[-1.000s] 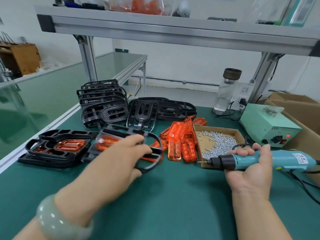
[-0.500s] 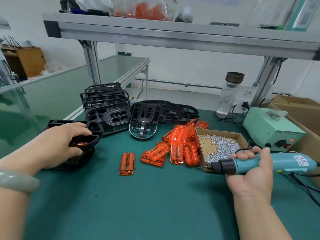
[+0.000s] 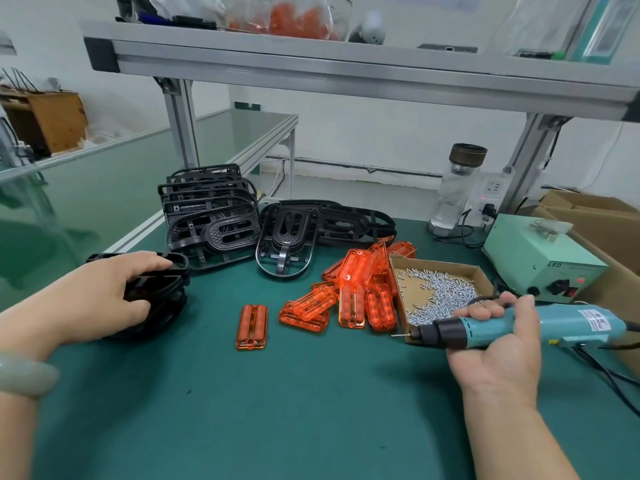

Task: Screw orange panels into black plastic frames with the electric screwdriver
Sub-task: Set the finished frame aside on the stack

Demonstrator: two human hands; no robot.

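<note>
My left hand (image 3: 104, 299) grips the top black frame of a small stack of finished frames (image 3: 162, 299) at the left of the green mat. A teal electric screwdriver (image 3: 519, 327) lies level in my right hand (image 3: 498, 344), its bit pointing left. One orange panel (image 3: 251, 326) lies alone on the mat. More orange panels (image 3: 360, 289) are heaped beside a cardboard tray of screws (image 3: 436, 292). Bare black frames (image 3: 214, 216) are stacked at the back, with others (image 3: 287, 244) lying next to them.
A pale green power box (image 3: 540, 261) with a red light sits at the right, its cables running over the mat. A glass bottle (image 3: 457, 188) and a socket strip stand behind. Cardboard boxes (image 3: 595, 216) are far right. A metal shelf (image 3: 346, 67) hangs overhead.
My left hand carried a frame with an orange panel from the middle to the stack at the left and set it there. A single orange panel is now uncovered. My right hand barely moved.
</note>
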